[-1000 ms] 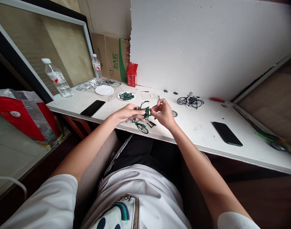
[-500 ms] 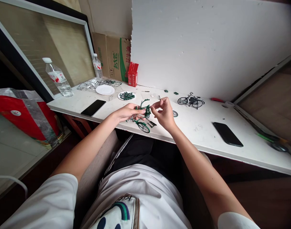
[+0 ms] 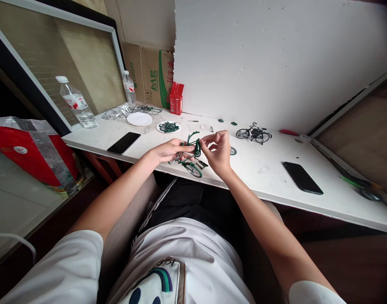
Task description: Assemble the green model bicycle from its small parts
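A green model bicycle (image 3: 193, 169), with a wheel fitted at its near end, hangs over the front edge of the table. My left hand (image 3: 172, 151) is closed around its frame from the left. On the other side, my right hand (image 3: 218, 151) is pinched at the frame; any small part between those fingertips is too small to make out. Behind my right hand a loose spoked wheel (image 3: 233, 150) lies partly hidden. Tweezers or a similar slim tool (image 3: 202, 164) lie beneath the model.
A finished black model bicycle (image 3: 254, 134) stands to the right on the white table. Green parts fill a small plate (image 3: 168, 127) beside a white plate (image 3: 139, 119). Phones lie left (image 3: 124, 143) and right (image 3: 303, 177). Bottles (image 3: 78, 105), a red box (image 3: 176, 99) and a carton stand behind.
The model bicycle has turned slightly, its fitted wheel shifting a little right and down. My right hand's fingertips have moved slightly along the frame; my left hand keeps its hold.
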Demonstrator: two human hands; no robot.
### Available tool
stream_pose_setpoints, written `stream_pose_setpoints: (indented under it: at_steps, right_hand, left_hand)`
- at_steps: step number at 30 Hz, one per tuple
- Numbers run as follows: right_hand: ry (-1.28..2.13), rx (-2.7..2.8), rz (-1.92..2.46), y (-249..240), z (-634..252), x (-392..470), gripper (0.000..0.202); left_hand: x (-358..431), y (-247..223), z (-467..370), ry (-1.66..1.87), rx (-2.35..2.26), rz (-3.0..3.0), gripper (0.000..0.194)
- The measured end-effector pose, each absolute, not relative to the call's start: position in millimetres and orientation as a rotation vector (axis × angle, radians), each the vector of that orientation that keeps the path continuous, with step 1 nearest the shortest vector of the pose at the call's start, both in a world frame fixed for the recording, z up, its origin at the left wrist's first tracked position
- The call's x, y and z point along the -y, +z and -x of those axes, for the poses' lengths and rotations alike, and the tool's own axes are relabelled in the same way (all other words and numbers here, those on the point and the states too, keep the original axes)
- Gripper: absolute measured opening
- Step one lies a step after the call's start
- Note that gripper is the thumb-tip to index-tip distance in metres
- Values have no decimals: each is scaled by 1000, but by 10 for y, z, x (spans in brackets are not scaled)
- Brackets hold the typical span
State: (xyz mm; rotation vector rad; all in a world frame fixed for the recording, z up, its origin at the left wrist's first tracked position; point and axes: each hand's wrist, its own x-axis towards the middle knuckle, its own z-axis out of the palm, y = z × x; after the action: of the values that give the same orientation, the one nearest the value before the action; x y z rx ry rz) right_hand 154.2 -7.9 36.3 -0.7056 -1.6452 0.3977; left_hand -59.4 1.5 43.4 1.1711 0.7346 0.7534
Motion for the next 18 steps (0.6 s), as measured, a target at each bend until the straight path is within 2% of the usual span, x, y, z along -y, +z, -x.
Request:
stream_pose_setpoints:
  at_steps: [11,18]
  right_hand:
    - [251,1706,648,311,-1550,52,39]
    - [255,1692,670,293,-1523,92,38]
  left_hand:
    - [90,539,444,892,-934,-1295,34]
    - [88,514,470,884,-986,-1447,45]
